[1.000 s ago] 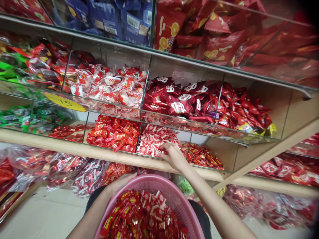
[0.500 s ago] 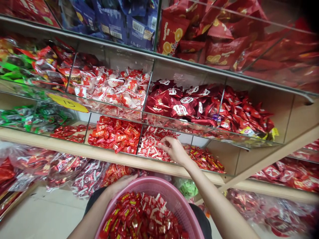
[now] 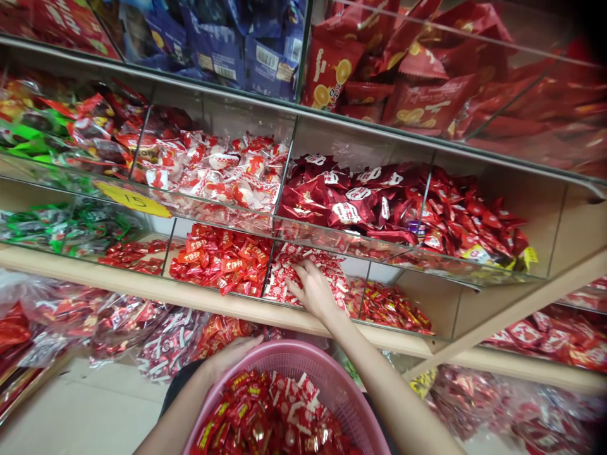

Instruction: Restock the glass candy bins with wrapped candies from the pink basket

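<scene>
A pink plastic basket (image 3: 353,379) stands low in front of me, holding red wrapped candies (image 3: 256,404) and some red-and-white wrapped candies (image 3: 296,395). My left hand (image 3: 236,355) grips the basket's left side near the rim, its fingers partly hidden behind it. On the lowest shelf, my right hand (image 3: 313,287) reaches over a compartment of red-and-white candies (image 3: 279,268). Its fingers are apart and bent down onto the candies, and no candy shows in it. Glass dividers flank this compartment.
Orange-red candies (image 3: 220,256) fill the compartment to the left; red-and-yellow candies (image 3: 391,306) lie to the right. A glass front (image 3: 327,235) of the shelf above overhangs my right hand. Bagged candies (image 3: 171,341) sit under the wooden shelf edge (image 3: 118,281). A yellow tag (image 3: 135,200) reads 15.
My right hand has moved left and slightly forward over the red-and-white candies, and its fingers have spread. My left hand and the basket have stayed nearly in place.
</scene>
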Motion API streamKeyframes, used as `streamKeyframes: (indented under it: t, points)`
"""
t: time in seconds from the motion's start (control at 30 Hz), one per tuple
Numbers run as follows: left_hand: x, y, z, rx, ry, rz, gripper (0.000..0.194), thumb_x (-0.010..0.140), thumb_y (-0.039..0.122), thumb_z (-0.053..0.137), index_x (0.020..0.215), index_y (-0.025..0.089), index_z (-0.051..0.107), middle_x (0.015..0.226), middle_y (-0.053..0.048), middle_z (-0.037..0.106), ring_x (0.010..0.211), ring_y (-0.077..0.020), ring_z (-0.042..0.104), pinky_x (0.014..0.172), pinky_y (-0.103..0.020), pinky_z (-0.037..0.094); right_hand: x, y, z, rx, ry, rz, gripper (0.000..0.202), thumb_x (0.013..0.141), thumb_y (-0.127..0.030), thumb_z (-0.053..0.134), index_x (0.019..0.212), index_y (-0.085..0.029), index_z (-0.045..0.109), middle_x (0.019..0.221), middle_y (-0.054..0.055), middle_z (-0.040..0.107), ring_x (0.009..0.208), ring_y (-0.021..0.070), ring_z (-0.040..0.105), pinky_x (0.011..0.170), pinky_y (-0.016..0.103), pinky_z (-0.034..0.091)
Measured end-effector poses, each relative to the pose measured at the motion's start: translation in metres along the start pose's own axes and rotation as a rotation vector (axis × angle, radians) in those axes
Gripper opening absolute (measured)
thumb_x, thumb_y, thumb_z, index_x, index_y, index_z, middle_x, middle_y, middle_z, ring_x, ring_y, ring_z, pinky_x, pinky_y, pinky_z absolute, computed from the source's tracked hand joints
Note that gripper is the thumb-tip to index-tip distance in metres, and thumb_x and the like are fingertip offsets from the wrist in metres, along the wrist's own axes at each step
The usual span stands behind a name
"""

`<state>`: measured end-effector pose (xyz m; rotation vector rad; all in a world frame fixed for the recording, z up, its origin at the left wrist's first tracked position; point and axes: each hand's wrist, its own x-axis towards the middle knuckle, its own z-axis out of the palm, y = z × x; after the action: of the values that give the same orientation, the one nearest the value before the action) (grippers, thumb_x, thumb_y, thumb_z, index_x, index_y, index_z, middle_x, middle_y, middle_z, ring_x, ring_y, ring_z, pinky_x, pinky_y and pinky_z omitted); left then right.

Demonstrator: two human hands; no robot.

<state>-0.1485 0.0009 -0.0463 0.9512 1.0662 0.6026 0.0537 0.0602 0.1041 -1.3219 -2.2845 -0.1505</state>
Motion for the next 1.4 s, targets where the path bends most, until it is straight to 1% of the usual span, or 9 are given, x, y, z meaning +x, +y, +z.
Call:
streamKeyframes:
  t: [0.2,0.33,0.57,0.73,0.97,1.13,1.27,1.33,1.4]
  points:
    - [0.0,0.002,0.002,-0.018,-0.025,0.013,0.055,0.068,0.06,0.057,0.094,0.012,0.068,0.088,-0.01,0.071,0.085,-0.0239,0.065,0.077,-0.03,0.047,0.001,0.005,0.006,0.026,-0.002,0.001,0.035,0.084,-0.03,0.049,0.116,-0.016,0.05,0.106,0.011,0.051,0.097,0.0215,0.05,0.083,0.032,0.043]
    - [-0.003,0.004,0.002,-0.014,-0.024,0.004,0.055,0.068,0.06,0.057,0.094,0.013,0.068,0.088,-0.009,0.072,0.085,-0.0238,0.065,0.076,-0.03,0.048,0.004,0.004,-0.001,-0.018,-0.047,0.007,0.034,0.084,-0.028,0.048,0.117,-0.018,0.049,0.107,0.011,0.051,0.095,0.0214,0.051,0.082,0.034,0.042]
    - [-0.001,0.004,0.001,-0.02,-0.035,0.012,0.052,0.07,0.058,0.057,0.092,0.012,0.068,0.086,-0.009,0.072,0.082,-0.0232,0.066,0.076,-0.03,0.048,0.007,0.002,-0.012,-0.065,-0.048,-0.007,0.034,0.086,-0.029,0.042,0.116,-0.015,0.05,0.104,0.011,0.055,0.094,0.0214,0.052,0.082,0.032,0.041]
    - [0.0,0.003,0.001,-0.034,-0.04,0.01,0.054,0.071,0.057,0.056,0.096,0.011,0.067,0.087,-0.01,0.072,0.083,-0.0239,0.065,0.076,-0.031,0.048,0.012,-0.003,-0.008,-0.095,-0.061,0.005,0.035,0.084,-0.026,0.045,0.118,-0.016,0.048,0.11,0.011,0.052,0.096,0.0214,0.051,0.083,0.032,0.041]
    - [-0.002,0.003,0.001,-0.03,-0.05,0.02,0.053,0.071,0.057,0.056,0.097,0.012,0.068,0.087,-0.009,0.072,0.083,-0.0245,0.065,0.077,-0.032,0.048,0.012,-0.006,-0.004,-0.104,-0.071,0.0,0.033,0.084,-0.024,0.046,0.116,-0.018,0.049,0.109,0.011,0.052,0.095,0.0213,0.052,0.08,0.032,0.042]
    - [-0.005,0.005,0.002,-0.027,-0.063,0.033,0.053,0.07,0.057,0.057,0.096,0.012,0.067,0.09,-0.008,0.071,0.088,-0.0247,0.064,0.08,-0.03,0.047,0.002,-0.009,-0.016,0.072,0.029,0.018,0.037,0.085,-0.027,0.044,0.12,-0.018,0.047,0.107,0.01,0.052,0.093,0.0201,0.053,0.079,0.031,0.043]
    - [-0.009,0.009,0.004,-0.024,-0.08,0.068,0.052,0.072,0.055,0.057,0.101,0.013,0.066,0.098,-0.008,0.07,0.09,-0.0234,0.063,0.084,-0.031,0.045,-0.025,-0.026,-0.035,0.343,0.123,-0.022,0.038,0.084,-0.028,0.047,0.122,-0.02,0.046,0.107,0.008,0.052,0.093,0.0183,0.052,0.082,0.031,0.043]
    - [-0.01,0.012,0.005,-0.027,-0.096,0.068,0.051,0.072,0.053,0.057,0.102,0.013,0.065,0.101,-0.008,0.069,0.092,-0.0227,0.062,0.085,-0.031,0.044,-0.044,-0.037,-0.042,0.486,0.053,-0.022,0.04,0.083,-0.028,0.049,0.122,-0.021,0.046,0.105,0.007,0.053,0.088,0.0164,0.052,0.077,0.029,0.045]
    - [-0.01,0.013,0.006,-0.042,-0.119,0.069,0.05,0.072,0.052,0.058,0.103,0.013,0.065,0.102,-0.009,0.068,0.092,-0.023,0.062,0.085,-0.033,0.044,-0.065,-0.045,-0.041,0.607,-0.097,0.011,0.042,0.082,-0.027,0.052,0.123,-0.023,0.046,0.101,0.005,0.054,0.08,0.0141,0.053,0.07,0.027,0.046]
